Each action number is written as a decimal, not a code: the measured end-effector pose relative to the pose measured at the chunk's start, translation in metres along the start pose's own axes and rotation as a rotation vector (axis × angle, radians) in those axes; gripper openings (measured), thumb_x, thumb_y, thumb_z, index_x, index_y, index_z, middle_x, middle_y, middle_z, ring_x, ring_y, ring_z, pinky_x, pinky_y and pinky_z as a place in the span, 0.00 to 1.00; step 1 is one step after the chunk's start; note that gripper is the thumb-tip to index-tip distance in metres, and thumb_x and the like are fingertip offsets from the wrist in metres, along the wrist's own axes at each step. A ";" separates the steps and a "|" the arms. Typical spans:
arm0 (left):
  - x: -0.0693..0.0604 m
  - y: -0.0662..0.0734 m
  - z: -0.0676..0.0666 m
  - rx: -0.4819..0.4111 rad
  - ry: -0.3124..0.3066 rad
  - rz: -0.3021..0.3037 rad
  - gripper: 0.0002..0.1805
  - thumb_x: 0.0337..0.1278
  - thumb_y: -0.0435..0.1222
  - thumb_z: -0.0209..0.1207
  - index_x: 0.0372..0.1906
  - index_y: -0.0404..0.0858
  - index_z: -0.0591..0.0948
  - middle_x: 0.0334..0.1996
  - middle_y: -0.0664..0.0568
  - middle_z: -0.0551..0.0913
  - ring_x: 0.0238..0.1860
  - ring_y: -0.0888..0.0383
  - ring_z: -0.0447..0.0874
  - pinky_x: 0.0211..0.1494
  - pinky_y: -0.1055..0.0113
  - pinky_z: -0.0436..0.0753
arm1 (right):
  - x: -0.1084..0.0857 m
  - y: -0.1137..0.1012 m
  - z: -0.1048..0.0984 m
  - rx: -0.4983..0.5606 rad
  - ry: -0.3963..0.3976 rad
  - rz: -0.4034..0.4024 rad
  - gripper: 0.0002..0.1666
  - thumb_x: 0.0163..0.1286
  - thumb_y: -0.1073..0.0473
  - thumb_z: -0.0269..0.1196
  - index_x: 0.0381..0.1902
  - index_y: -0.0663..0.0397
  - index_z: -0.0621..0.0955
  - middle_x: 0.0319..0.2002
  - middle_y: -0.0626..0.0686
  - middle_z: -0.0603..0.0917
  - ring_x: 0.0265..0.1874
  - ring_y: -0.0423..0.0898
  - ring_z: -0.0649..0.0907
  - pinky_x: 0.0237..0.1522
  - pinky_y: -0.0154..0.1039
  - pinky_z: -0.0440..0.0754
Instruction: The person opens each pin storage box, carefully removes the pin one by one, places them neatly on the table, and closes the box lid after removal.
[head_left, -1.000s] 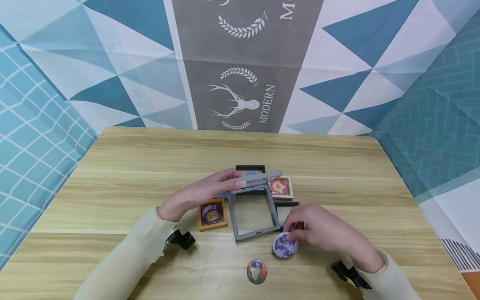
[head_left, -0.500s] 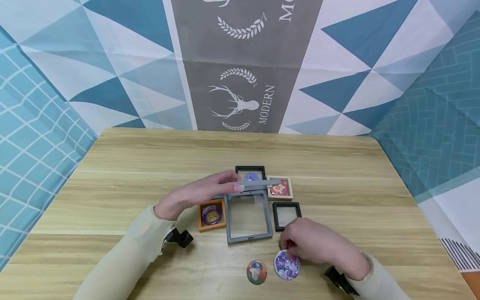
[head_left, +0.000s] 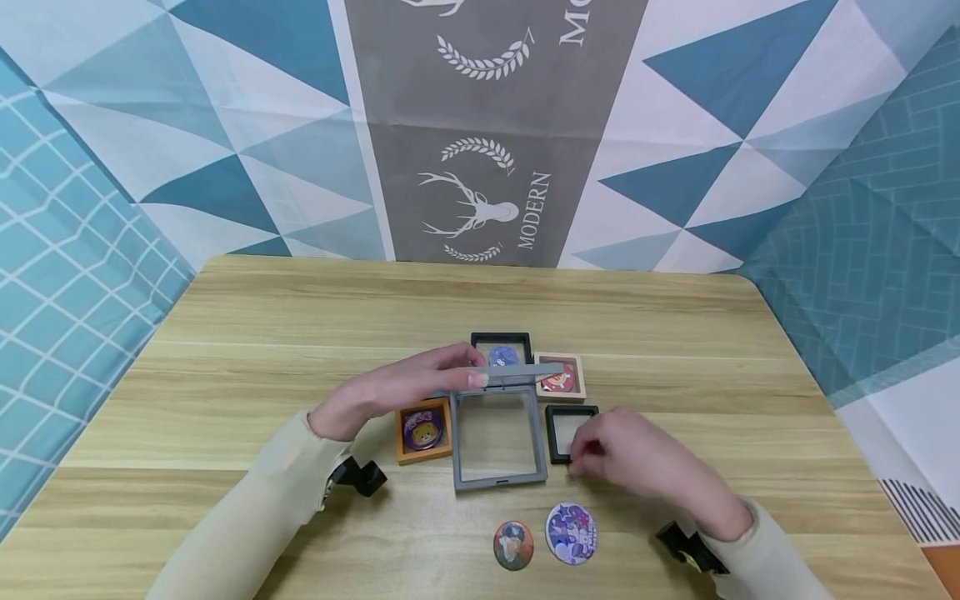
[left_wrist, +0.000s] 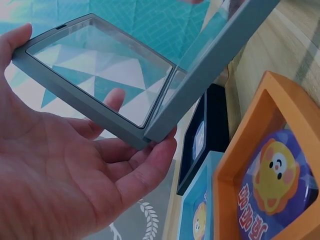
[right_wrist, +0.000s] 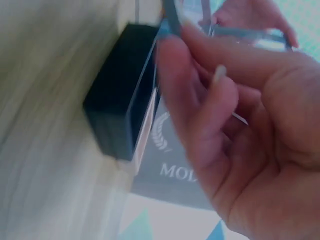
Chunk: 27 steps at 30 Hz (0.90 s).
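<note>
Head view gives me the grey frame [head_left: 487, 483] in the middle of the bench [head_left: 675, 350], its lid [head_left: 525, 372] lifted at the hinge on the far side. My left hand [head_left: 408, 385] pinches that lid, thumb on one edge and fingers spread beneath it near the hinge, as the left wrist view shows; I take it this grip props the lid up while leaving the near side of the opening unobstructed. I cannot tell whether the base rests fully on the bench. My right hand [head_left: 626, 454] is beside the black frame [head_left: 551, 433], fingers bent inward; I see nothing between them, but the right wrist view is too blurred for me to tell whether they press together or touch that frame. Nearer me, the purple badge [head_left: 572, 533] lies face up just beside the portrait badge [head_left: 513, 546], probably put there to sit within easy reach. Around the grey frame, the orange frame [head_left: 425, 457] to the left and the beige frame [head_left: 561, 397] at the far right each hold a badge, seemingly set at the edges to leave the centre for handling. The blue frame [left_wrist: 211, 180] shows beside the orange one in the left wrist view.
</note>
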<state>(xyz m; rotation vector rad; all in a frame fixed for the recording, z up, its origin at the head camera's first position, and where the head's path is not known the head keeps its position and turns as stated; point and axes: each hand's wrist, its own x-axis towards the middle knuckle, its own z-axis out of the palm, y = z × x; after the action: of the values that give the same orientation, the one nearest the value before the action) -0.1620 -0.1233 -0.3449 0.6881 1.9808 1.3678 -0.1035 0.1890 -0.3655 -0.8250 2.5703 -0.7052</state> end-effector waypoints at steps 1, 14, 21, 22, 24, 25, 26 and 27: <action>0.000 0.000 0.000 -0.007 -0.006 0.003 0.32 0.65 0.59 0.52 0.59 0.37 0.70 0.52 0.43 0.74 0.55 0.42 0.69 0.59 0.52 0.68 | 0.001 0.002 -0.002 0.024 0.042 0.019 0.00 0.65 0.60 0.69 0.34 0.48 0.87 0.25 0.36 0.81 0.21 0.33 0.77 0.24 0.33 0.77; -0.006 0.010 0.007 -0.038 -0.054 0.065 0.31 0.61 0.57 0.57 0.60 0.42 0.70 0.57 0.44 0.72 0.55 0.47 0.69 0.59 0.50 0.69 | 0.008 0.012 -0.002 0.518 0.007 0.051 0.14 0.77 0.59 0.57 0.48 0.65 0.82 0.29 0.52 0.84 0.26 0.49 0.85 0.28 0.43 0.84; -0.009 0.017 0.015 0.081 -0.048 0.049 0.34 0.53 0.51 0.68 0.63 0.46 0.68 0.59 0.45 0.69 0.53 0.46 0.70 0.53 0.51 0.74 | 0.008 0.017 -0.005 0.668 -0.012 0.066 0.13 0.77 0.63 0.54 0.45 0.69 0.81 0.28 0.58 0.84 0.26 0.51 0.84 0.29 0.42 0.84; -0.009 0.017 0.017 0.119 -0.042 0.051 0.35 0.51 0.50 0.70 0.63 0.47 0.68 0.60 0.46 0.69 0.54 0.45 0.70 0.54 0.50 0.73 | 0.008 0.018 -0.005 0.683 -0.011 0.065 0.13 0.77 0.64 0.53 0.47 0.69 0.81 0.28 0.58 0.84 0.26 0.51 0.84 0.30 0.42 0.84; -0.010 0.018 0.019 0.199 -0.026 0.063 0.37 0.47 0.49 0.73 0.62 0.50 0.69 0.62 0.48 0.67 0.56 0.45 0.69 0.57 0.47 0.71 | 0.008 0.019 -0.006 0.700 -0.009 0.072 0.15 0.77 0.66 0.51 0.52 0.72 0.79 0.29 0.59 0.85 0.27 0.50 0.84 0.30 0.40 0.83; -0.010 0.019 0.020 0.245 -0.015 0.074 0.37 0.46 0.49 0.74 0.62 0.52 0.69 0.63 0.51 0.67 0.58 0.45 0.68 0.59 0.46 0.70 | 0.007 0.020 -0.007 0.716 -0.009 0.076 0.17 0.78 0.66 0.50 0.56 0.73 0.78 0.30 0.59 0.85 0.28 0.50 0.85 0.31 0.39 0.83; -0.010 0.019 0.021 0.282 -0.005 0.082 0.38 0.44 0.49 0.75 0.61 0.53 0.69 0.64 0.53 0.66 0.60 0.45 0.67 0.61 0.45 0.68 | 0.007 0.020 -0.007 0.738 -0.010 0.086 0.18 0.78 0.66 0.49 0.58 0.74 0.76 0.30 0.59 0.85 0.28 0.50 0.85 0.31 0.38 0.83; -0.010 0.019 0.021 0.316 0.002 0.091 0.38 0.42 0.49 0.75 0.61 0.55 0.69 0.65 0.55 0.65 0.61 0.46 0.66 0.62 0.45 0.67 | 0.007 0.020 -0.007 0.762 -0.015 0.096 0.19 0.79 0.64 0.49 0.58 0.75 0.76 0.31 0.59 0.85 0.29 0.49 0.85 0.32 0.38 0.83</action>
<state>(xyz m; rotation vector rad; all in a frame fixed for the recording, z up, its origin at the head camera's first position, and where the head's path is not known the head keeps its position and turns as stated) -0.1379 -0.1115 -0.3308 0.9288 2.2151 1.1144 -0.1216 0.2013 -0.3719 -0.4384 2.0314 -1.4883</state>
